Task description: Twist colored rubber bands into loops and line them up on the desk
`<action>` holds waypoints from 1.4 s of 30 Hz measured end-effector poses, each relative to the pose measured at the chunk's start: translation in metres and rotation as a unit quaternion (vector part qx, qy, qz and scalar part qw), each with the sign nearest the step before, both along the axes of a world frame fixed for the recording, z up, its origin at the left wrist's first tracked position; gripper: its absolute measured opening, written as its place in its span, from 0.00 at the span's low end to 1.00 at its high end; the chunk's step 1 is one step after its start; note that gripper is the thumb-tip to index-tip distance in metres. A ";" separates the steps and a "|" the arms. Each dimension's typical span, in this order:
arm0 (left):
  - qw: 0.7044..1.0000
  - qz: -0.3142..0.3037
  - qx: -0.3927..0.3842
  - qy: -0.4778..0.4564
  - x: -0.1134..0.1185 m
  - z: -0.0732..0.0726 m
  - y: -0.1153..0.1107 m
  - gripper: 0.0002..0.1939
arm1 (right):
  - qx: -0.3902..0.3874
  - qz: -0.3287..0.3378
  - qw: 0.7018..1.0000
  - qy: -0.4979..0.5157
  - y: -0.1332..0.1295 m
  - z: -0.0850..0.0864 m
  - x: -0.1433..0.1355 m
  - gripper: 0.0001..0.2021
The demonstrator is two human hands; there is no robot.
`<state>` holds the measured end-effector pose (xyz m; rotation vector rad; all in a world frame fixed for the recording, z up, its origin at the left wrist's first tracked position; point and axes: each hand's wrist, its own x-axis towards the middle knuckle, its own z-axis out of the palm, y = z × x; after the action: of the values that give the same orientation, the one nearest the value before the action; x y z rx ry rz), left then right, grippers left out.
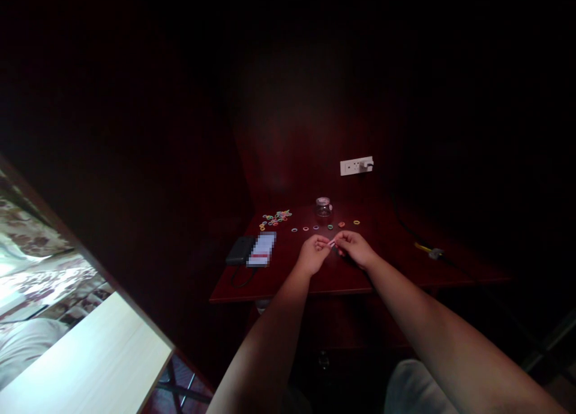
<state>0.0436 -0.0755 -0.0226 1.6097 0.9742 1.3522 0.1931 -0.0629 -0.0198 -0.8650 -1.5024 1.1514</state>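
My left hand [315, 253] and my right hand [354, 248] meet over the front part of the dark red desk [288, 282]. Between their fingertips is a small pink band [332, 243], pinched from both sides. Just beyond the hands, small coloured rings lie spaced in a row, among them a purple ring [315, 227], a green ring [330, 227] and a yellow ring [357, 222]. A loose pile of coloured rings [279, 216] lies at the back left. Behind the row stands a clear glass jar [323, 207].
A phone with a blurred screen [261, 249] lies beside a black box-like device [239, 250] at the desk's left. A yellow and grey object [434, 253] is on the right. The back wall has a white socket [356, 166] with a plug.
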 end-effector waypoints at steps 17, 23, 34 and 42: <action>1.000 0.006 0.004 0.008 0.000 -0.005 0.004 0.12 | 0.005 0.026 0.999 -0.024 -0.006 0.005 -0.003 0.12; 1.000 0.005 0.011 0.019 0.000 -0.003 0.002 0.09 | -0.007 0.030 0.999 -0.019 -0.006 0.006 -0.003 0.10; 1.000 -0.009 -0.004 -0.001 0.000 0.000 0.001 0.11 | -0.001 0.048 0.999 -0.016 -0.002 0.003 -0.005 0.11; 0.999 0.013 -0.001 -0.033 -0.002 0.001 0.002 0.12 | 0.001 0.042 0.999 -0.009 -0.006 0.006 -0.001 0.13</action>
<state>0.0413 -0.0737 -0.0211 1.5465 0.9604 1.4125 0.1920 -0.0685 -0.0135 -0.8191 -1.5681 1.2057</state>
